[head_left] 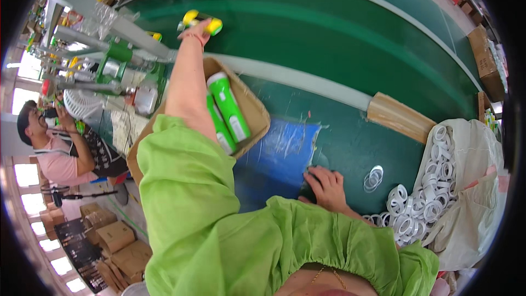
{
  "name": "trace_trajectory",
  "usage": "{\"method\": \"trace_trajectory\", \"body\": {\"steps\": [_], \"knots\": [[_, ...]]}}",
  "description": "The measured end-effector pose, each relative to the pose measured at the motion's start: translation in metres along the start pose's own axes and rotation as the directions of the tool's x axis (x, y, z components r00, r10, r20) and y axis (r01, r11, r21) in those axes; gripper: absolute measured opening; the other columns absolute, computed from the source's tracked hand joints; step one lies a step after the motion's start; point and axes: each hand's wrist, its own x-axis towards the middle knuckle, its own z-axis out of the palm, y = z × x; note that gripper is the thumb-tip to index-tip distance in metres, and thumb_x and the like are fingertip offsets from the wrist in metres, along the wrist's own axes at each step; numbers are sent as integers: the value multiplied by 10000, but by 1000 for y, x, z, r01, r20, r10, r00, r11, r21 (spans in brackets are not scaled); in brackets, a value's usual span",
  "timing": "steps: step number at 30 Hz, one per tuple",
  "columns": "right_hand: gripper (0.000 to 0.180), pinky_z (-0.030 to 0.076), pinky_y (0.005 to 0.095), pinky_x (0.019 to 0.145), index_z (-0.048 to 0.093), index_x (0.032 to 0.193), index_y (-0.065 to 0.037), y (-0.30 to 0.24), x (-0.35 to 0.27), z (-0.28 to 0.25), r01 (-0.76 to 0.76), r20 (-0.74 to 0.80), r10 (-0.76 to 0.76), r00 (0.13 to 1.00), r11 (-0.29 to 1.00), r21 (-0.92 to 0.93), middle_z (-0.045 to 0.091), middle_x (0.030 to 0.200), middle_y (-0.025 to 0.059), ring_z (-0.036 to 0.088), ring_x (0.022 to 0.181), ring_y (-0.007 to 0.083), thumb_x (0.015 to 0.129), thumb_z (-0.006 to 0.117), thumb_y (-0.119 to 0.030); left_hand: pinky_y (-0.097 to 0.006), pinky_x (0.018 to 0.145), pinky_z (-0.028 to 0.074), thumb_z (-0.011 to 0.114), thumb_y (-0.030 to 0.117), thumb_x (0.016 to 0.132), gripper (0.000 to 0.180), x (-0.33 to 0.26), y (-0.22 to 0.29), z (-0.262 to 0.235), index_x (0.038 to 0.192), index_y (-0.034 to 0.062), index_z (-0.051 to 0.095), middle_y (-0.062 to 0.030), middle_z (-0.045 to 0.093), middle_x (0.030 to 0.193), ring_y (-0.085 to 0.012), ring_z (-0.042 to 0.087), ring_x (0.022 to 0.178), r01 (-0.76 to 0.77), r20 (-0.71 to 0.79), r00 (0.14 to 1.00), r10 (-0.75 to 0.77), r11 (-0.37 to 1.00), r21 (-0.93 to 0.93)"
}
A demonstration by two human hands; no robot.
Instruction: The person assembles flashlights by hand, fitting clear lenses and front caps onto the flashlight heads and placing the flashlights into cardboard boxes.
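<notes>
A dark green workbench with a blue patch crosses the middle of the frame, a green belt above it. At upper centre the left hand closes its fingers around a yellow and green toy, partly hidden by them. The right hand lies flat, fingers spread, at lower centre. A cardboard box left of centre holds green tubes with white labels; white rings pile at lower right.

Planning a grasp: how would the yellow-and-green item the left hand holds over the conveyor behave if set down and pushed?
The yellow-and-green item looks rounded and elongated, so it would probably roll on the smooth green belt. It seems rigid plastic, likely light, since the left hand grips it alone at full reach.
</notes>
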Motion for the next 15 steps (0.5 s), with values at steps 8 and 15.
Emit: {"method": "trace_trajectory", "body": {"steps": [8, 15], "knots": [[597, 315, 438, 928, 536, 1213, -77, -7, -4, -5, -8, -39, 10, 999, 998, 59, 485, 1258, 90, 463, 1164, 275, 709, 717, -342, -407, 985, 446, 606, 72, 862, 580, -326, 13, -62, 1376, 41, 339, -90, 557, 1199, -226, 565, 1109, -152, 909, 362, 207, 975, -161], [612, 344, 388, 975, 438, 1342, -62, 6, -8, -5, -205, 54, 449, 892, 294, 934, 434, 1374, 104, 428, 1230, 253, 878, 549, -445, -369, 717, 554, 617, 236, 866, 568, -480, -131, -101, 1350, 80, 364, -154, 620, 987, -227, 648, 846, 257, 934, 351, -65, 966, -30]]}}
